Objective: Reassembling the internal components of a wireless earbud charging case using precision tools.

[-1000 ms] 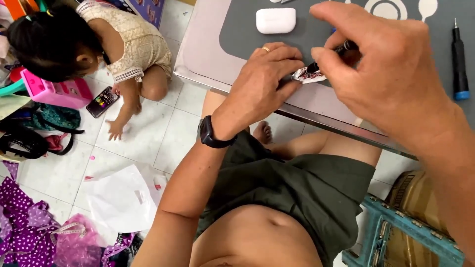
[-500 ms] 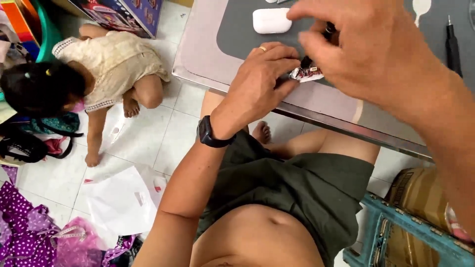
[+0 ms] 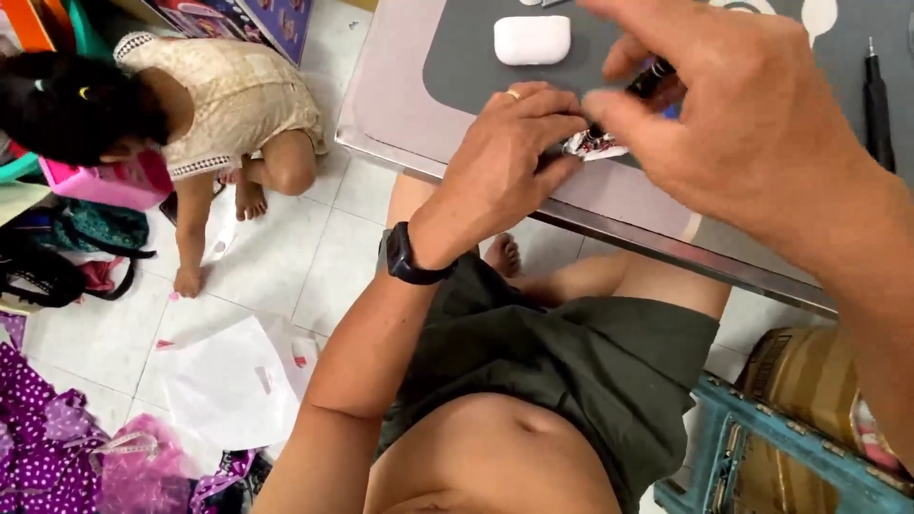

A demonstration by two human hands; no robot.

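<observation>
Slightly lower than half a second ago, the right hand (image 3: 752,124) pinches a dark tool (image 3: 652,78) over the small crinkled part (image 3: 592,144) at the worktop (image 3: 381,95) edge. Left hand (image 3: 505,152), fingers curled shut, pins that part down; white case (image 3: 531,40) lies just beyond.

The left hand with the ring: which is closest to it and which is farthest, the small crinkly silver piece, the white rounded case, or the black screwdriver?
1. Small crinkly silver piece, at the left hand's fingertips.
2. White rounded case, on the grey mat beyond the hand.
3. Black screwdriver, far across the mat on the right.
</observation>
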